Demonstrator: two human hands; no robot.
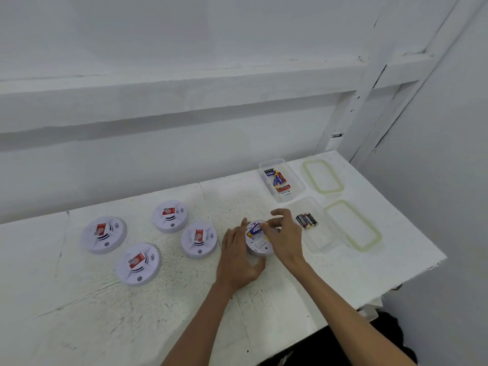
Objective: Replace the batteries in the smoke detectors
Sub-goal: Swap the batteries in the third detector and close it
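A white smoke detector (257, 244) lies upside down on the white table, its back open with a blue and yellow battery (254, 229) in the compartment. My left hand (237, 257) grips the detector from the left side. My right hand (284, 236) is over its right side, fingertips pinching at the battery. Several other white smoke detectors with red stickers lie face up to the left: one (103, 234), one (139, 264), one (170, 216) and one (199, 238).
A clear tub (295, 180) at the back right holds several mixed batteries. A nearer clear tub (320, 241) holds black batteries (306, 220). Two green-rimmed lids (322, 176) (353, 225) lie beside the tubs. The table's right edge (412, 276) is close.
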